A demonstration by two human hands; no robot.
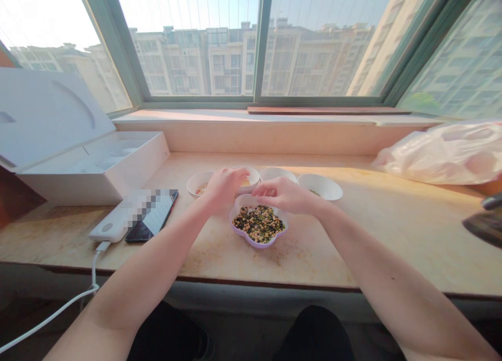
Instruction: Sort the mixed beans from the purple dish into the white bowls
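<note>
A lilac-rimmed, flower-shaped bowl (251, 244) sits on the stone sill, holding a mix of dark and pale beans (259, 224). My right hand (284, 195) hangs just over its far rim with the fingers curled inward. My left hand (225, 188) reaches over the gap between two small white bowls. The left one (196, 184) holds a few grains, and the other (253, 173) holds yellowish grains and is partly hidden by my fingers. Two more white bowls (278, 173) (325, 189) stand to the right. Whether either hand pinches anything is hidden.
An open white box (90, 167) stands at the left of the stone sill (333, 235). A power bank (107, 225) with a white cable lies beside a phone (157, 217). A plastic bag (443, 157) lies at the right, below a window.
</note>
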